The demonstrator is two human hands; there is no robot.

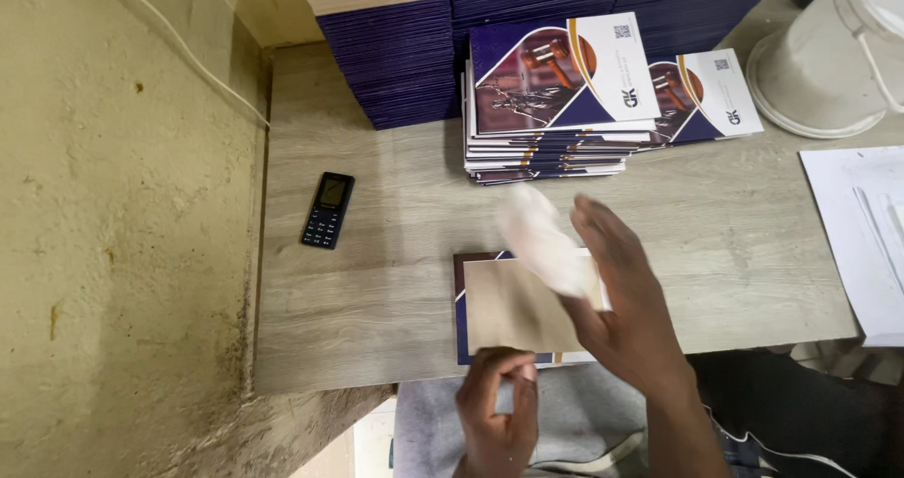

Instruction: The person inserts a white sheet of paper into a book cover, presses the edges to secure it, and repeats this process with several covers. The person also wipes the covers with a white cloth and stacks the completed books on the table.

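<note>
Head view looks down on a pale wood-grain table (377, 280), and what I watch is how the white cloth wad (541, 238) sits over the flat card-backed booklet with the dark blue printed border (513, 304). My right hand (626, 313) is the nearer one to both: its fingers (603, 228) are curled around the far end of the cloth and grip it, the cloth trailing up and to the left from the fingertips, blurred. The booklet lies directly beneath and just left of those fingers, its long axis running left to right along the table's near edge, with its plain tan face up. I cannot tell whether the cloth touches the booklet's face or is just above it.

My left hand (499, 403) is below the booklet's near edge, fingers bunched closed; it looks pinched on the booklet's lower border, though what exactly it holds is hard to make out.

Beyond the right fingertips, well apart, stands a stack of blue and white printed booklets (556, 92), with tall dark blue piles (395, 64) behind. Far left of both hands lies a small black keypad phone (328, 210). To the right sit white paper sheets (862, 243) and a white plastic bucket (829, 54).
</note>
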